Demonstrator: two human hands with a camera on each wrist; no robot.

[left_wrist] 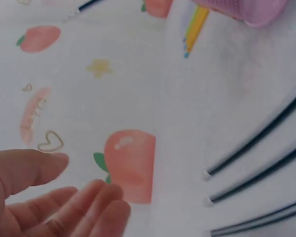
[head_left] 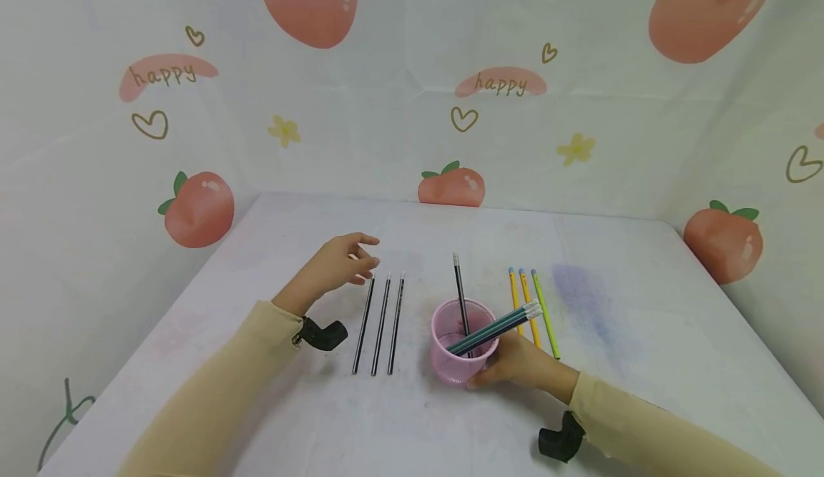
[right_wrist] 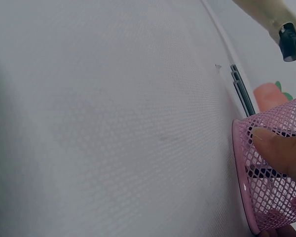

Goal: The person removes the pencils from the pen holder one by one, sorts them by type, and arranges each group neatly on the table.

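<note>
My right hand [head_left: 515, 361] grips the lower right side of a pink mesh pen cup [head_left: 453, 371]. In the right wrist view the thumb [right_wrist: 281, 148] presses against the cup's mesh wall. A dark pencil [head_left: 459, 277] stands in the cup, leaning against its far rim. Several dark green and black pencils [head_left: 496, 329] slant out over the right rim. On the left, my left hand [head_left: 341, 259] hovers with loosely bent fingers and nothing between them. Its fingertips are close to the far ends of three black pencils [head_left: 383, 327] lying side by side on the table.
Two yellow pencils [head_left: 529, 305] and a light green pencil [head_left: 546, 312] lie behind and right of the cup, partly hidden by the right hand. The white-covered table [head_left: 425, 434] meets a peach-patterned cloth backdrop [head_left: 386, 119]. Each wrist wears a black camera [head_left: 325, 335].
</note>
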